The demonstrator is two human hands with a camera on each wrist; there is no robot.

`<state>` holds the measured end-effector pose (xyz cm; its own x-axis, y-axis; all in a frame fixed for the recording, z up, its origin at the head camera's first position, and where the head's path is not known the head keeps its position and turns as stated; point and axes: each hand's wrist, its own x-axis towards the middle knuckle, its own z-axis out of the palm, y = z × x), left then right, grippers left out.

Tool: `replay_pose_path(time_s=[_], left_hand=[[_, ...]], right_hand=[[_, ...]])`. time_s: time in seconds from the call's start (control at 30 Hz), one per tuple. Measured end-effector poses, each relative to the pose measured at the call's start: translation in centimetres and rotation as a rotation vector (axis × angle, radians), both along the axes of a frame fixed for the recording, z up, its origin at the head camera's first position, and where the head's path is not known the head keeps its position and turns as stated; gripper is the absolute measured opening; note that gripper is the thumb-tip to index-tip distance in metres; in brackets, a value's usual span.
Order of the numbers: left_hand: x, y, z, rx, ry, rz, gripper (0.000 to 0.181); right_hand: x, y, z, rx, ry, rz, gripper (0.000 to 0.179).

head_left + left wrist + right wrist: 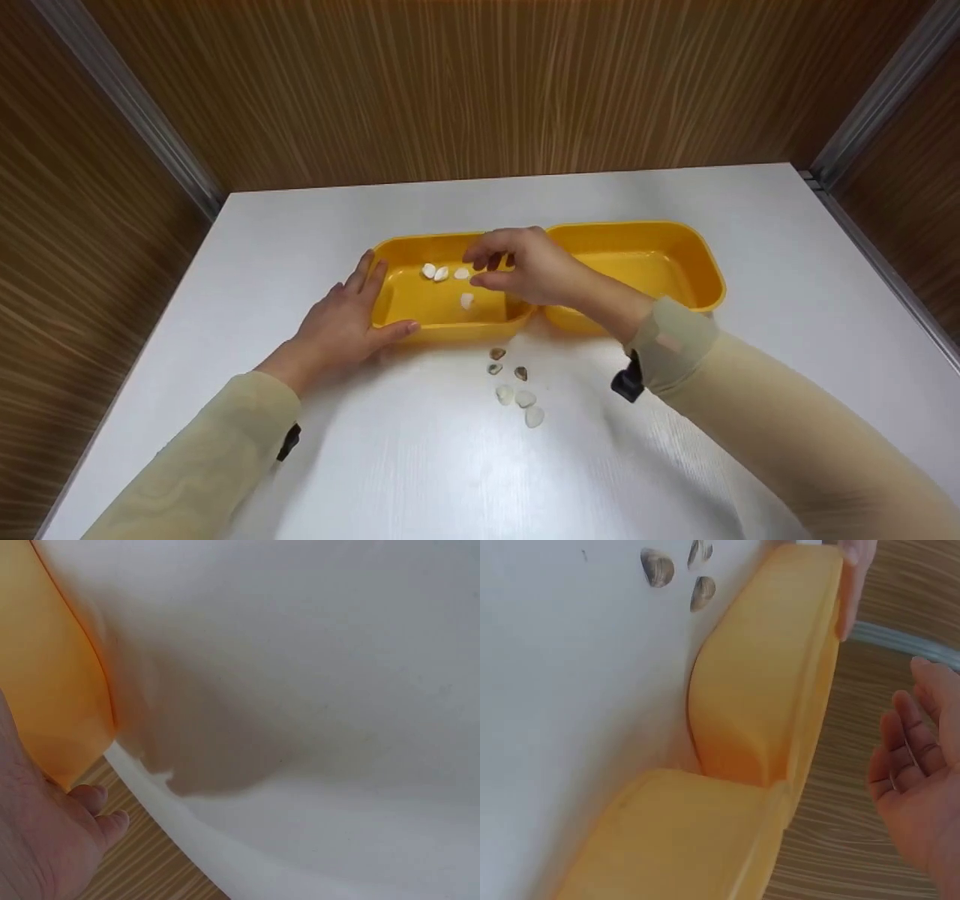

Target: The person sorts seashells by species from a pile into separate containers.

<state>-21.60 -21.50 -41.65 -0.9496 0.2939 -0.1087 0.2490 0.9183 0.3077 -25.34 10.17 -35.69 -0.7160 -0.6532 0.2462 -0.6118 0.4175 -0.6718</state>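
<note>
My left hand (339, 324) rests against the left end of a yellow plastic tray (457, 333), its fingers spread along the side and the thumb at the front rim. Several white seashells (441, 274) lie inside this tray. Over its right part hovers my right hand (529, 268), fingers loosely bent; in the right wrist view nothing shows between the thumb and fingers. On the table in front of the tray lie three brown seashells (521, 373) and three white seashells (526, 399).
A second yellow tray (709, 281) stands right beside the first one, partly hidden by my right forearm. Both are on a white table (315, 214), with wood-patterned panels (480, 90) at the back and sides.
</note>
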Motion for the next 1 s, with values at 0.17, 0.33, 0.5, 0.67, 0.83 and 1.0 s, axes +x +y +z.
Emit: replay_pose_path(time_s=[0.17,0.33,0.5,0.67,0.83,1.0], left_hand=[[-0.1,-0.1,-0.1,-0.004,0.009,-0.005,0.124],[0.1,-0.2,0.1,0.002,0.006,-0.009,0.124],[0.2,-0.4,0.2,-0.005,-0.006,-0.003,0.125],[0.2,-0.4,0.1,-0.01,-0.01,-0.002,0.126],[0.1,-0.4,0.1,-0.019,-0.021,0.008,0.125],[0.0,-0.4,0.0,-0.025,-0.01,0.004,0.125]], right_hand=[[2.2,1.7,0.4,-0.041,0.005,0.052,0.02],[4.2,3.4,-0.4,-0.058,-0.013,0.084,0.012],[5.8,4.8,-1.6,-0.059,-0.08,0.105,0.01],[7.1,5.6,-3.2,-0.056,-0.134,0.127,0.009],[7.7,6.1,-4.9,-0.054,-0.195,0.159,0.01],[8.0,6.7,-6.7,-0.053,-0.291,0.18,0.011]])
